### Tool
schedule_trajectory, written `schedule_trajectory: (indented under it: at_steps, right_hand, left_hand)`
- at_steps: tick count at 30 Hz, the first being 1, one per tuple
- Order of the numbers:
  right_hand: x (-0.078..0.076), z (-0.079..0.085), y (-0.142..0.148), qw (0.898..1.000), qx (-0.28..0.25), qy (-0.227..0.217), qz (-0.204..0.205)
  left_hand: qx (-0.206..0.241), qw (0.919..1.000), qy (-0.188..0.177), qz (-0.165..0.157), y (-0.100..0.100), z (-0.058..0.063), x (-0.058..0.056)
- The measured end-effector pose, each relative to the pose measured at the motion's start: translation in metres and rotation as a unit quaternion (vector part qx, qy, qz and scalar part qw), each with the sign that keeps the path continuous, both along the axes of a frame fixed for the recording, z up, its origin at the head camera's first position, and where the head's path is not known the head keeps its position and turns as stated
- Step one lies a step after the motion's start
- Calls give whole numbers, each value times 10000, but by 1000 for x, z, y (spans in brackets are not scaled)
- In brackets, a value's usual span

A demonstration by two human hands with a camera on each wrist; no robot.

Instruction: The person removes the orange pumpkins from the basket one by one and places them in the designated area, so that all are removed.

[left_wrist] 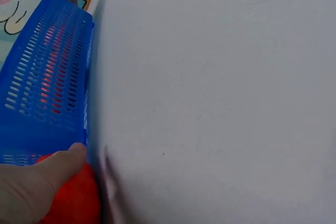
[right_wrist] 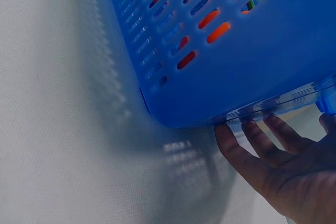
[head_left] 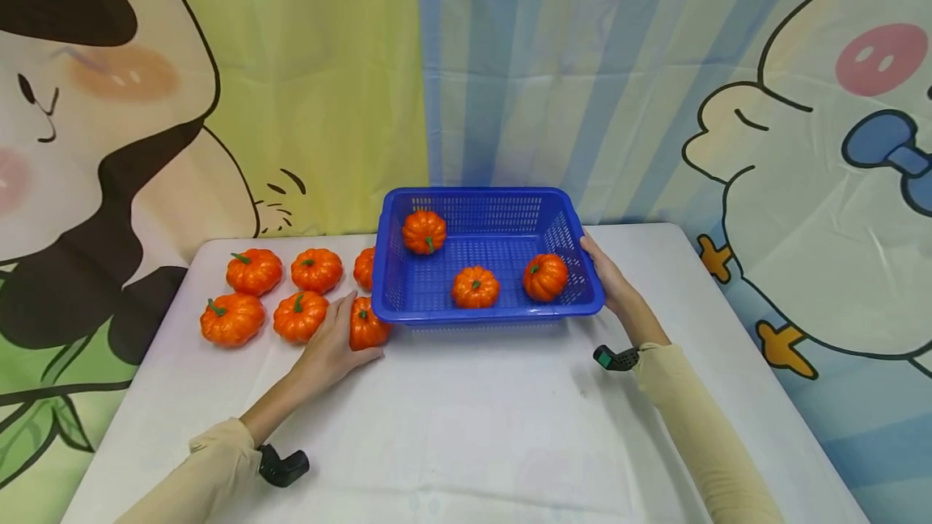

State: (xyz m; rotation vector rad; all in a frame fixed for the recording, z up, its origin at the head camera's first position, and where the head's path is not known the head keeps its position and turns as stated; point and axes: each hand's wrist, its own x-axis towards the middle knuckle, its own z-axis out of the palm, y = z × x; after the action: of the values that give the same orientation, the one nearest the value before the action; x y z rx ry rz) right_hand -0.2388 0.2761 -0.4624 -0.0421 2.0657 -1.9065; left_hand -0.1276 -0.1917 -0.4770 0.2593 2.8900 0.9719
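My left hand (head_left: 336, 344) curves around a small orange pumpkin (head_left: 370, 325) at the front left corner of a blue plastic basket (head_left: 408, 316). The thumb lies across this pumpkin (left_wrist: 79, 198) in the left wrist view, its tip close to the basket wall. In the basket sit three more pumpkins, one at the back left (head_left: 424, 232), one at the front middle (head_left: 476, 288) and one at the right (head_left: 545, 277). My right hand (head_left: 610, 277) is at the basket's right end. Its extended, spread fingers (right_wrist: 244, 163) touch that side with their tips.
Several other pumpkins (head_left: 254, 272) stand in two rows left of the basket on the white-covered table (head_left: 495, 427). One at the back (head_left: 363, 269) is partly hidden by the basket's left edge. A printed cartoon curtain (head_left: 502, 63) hangs behind the table.
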Motion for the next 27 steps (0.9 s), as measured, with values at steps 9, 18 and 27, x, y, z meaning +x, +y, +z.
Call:
schedule_trajectory:
  at_steps: [9,18,27]
  right_hand:
    - [-1,0,-1,10000,37,-48,-50]
    - [0,0,-1,10000,-8,-31,38]
    - [0,0,0,10000,-19,-35,7]
  left_hand:
    - [-785,9949,617,-152,-2,42,10]
    - [-486,9855,1484,-663,6,71,41]
    - [436,9876,877,-1227,25,79,57]
